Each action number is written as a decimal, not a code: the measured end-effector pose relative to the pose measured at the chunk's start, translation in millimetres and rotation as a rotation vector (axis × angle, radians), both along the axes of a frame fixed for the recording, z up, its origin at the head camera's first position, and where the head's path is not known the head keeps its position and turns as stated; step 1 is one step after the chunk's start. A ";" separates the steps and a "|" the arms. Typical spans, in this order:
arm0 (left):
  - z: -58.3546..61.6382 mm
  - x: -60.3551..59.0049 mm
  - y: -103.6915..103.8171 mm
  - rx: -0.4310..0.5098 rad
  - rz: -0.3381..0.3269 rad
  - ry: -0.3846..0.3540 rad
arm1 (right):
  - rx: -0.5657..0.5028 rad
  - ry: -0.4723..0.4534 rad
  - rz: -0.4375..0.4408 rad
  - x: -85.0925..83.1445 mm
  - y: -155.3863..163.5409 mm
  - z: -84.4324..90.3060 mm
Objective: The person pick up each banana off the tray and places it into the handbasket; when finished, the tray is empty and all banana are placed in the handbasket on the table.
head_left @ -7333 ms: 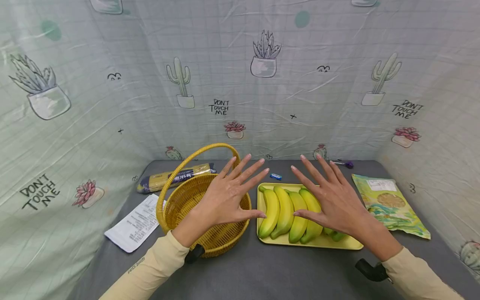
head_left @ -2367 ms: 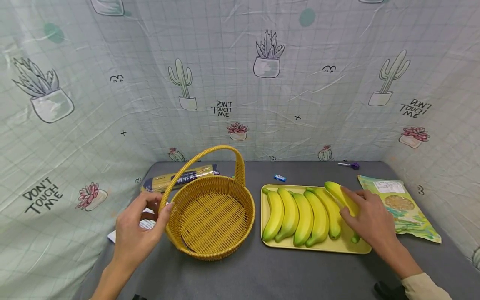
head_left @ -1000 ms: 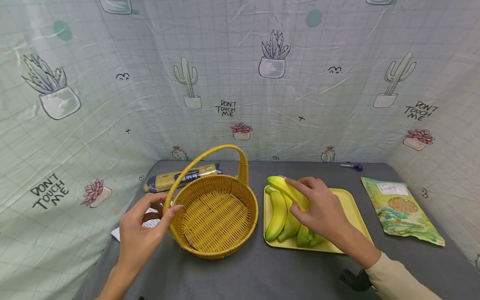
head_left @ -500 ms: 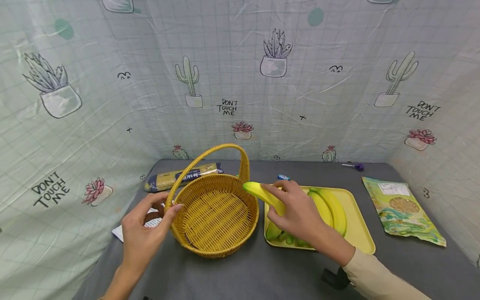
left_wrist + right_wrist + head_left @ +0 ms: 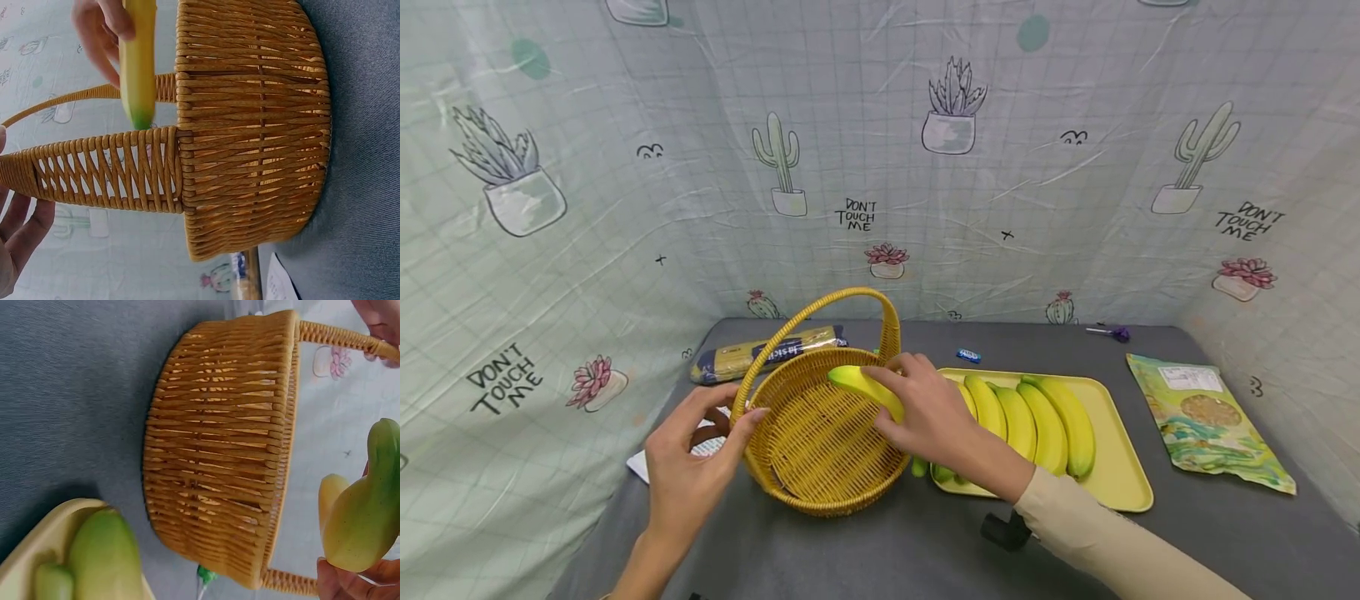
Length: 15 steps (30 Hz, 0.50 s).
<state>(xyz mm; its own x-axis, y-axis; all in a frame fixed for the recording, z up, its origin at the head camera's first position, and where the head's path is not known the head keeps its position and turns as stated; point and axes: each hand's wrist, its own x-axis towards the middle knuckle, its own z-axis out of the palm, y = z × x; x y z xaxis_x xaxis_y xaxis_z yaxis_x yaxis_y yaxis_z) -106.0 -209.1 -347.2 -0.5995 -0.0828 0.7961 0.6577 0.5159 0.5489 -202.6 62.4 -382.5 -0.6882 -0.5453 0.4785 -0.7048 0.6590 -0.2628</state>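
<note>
My left hand (image 5: 692,458) holds the left side of the yellow wicker basket's handle (image 5: 94,172), thumb on one side and fingers on the other. My right hand (image 5: 936,417) grips a yellow banana with green ends (image 5: 865,383) above the right rim of the basket (image 5: 827,450); its far end is over the basket's inside. In the left wrist view this banana (image 5: 137,62) hangs beside the handle, apart from the rim. Several more bananas (image 5: 1045,425) lie side by side on a yellow tray (image 5: 1120,454), partly hidden by my right arm.
Behind the basket lies a pasta packet (image 5: 730,360), and a white printed paper (image 5: 638,467) is partly behind my left hand. A small blue-wrapped item (image 5: 968,356), a purple lollipop (image 5: 1120,334) and a green bag (image 5: 1210,417) sit around the tray. A patterned curtain encloses the grey table.
My right hand took the banana from the tray's right end and carried it left, from over the tray to above the basket. My left hand came to the handle and stays there.
</note>
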 end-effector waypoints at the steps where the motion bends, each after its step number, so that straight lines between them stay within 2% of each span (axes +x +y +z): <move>1: 0.0 0.0 0.2 -0.001 0.003 0.000 | 0.009 -0.008 0.001 -2.6 -3.8 -0.7; 15: -2.8 -0.8 1.3 -0.013 0.029 0.017 | 0.190 -0.144 -0.027 -42.3 -39.4 -10.4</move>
<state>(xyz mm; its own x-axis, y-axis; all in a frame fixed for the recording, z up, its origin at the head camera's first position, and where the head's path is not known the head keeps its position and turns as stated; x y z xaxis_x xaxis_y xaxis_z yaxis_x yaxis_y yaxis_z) -106.9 -207.8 -350.0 -0.5833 -0.0897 0.8073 0.6517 0.5416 0.5311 -245.0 23.0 -392.8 -0.7576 -0.5964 0.2652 -0.6503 0.7244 -0.2289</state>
